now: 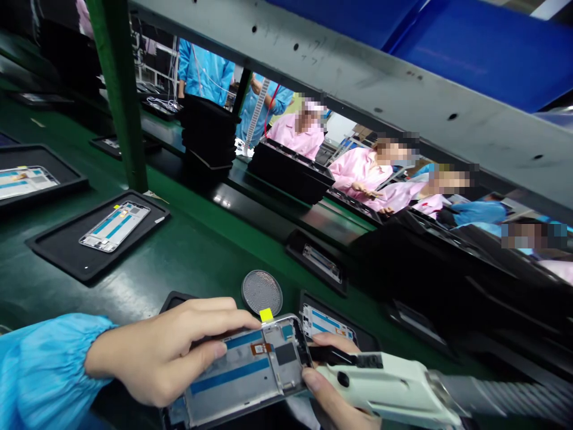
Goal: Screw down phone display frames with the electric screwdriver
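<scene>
My left hand (165, 346), in a blue sleeve, grips the long edge of a metal phone frame (242, 376) tilted above the belt. A small yellow tag (265, 315) sticks out at the frame's far edge. My right hand (326, 382) holds a white handheld tool (385, 382) with a ribbed hose, and its black nozzle (333, 356) reaches the frame's right edge. Just beyond the frame lies a round metal mesh disc (262, 292). A second phone frame (326, 322) lies in a black tray, partly hidden behind my hands.
A green conveyor belt (188, 263) carries black trays (54, 257) holding phone frames. Stacks of black trays (208, 134) stand beyond it. A green post (119, 89) and a grey metal beam (358, 77) cross the view. Co-workers in pink smocks (362, 170) and blue smocks (206, 71) sit across the line.
</scene>
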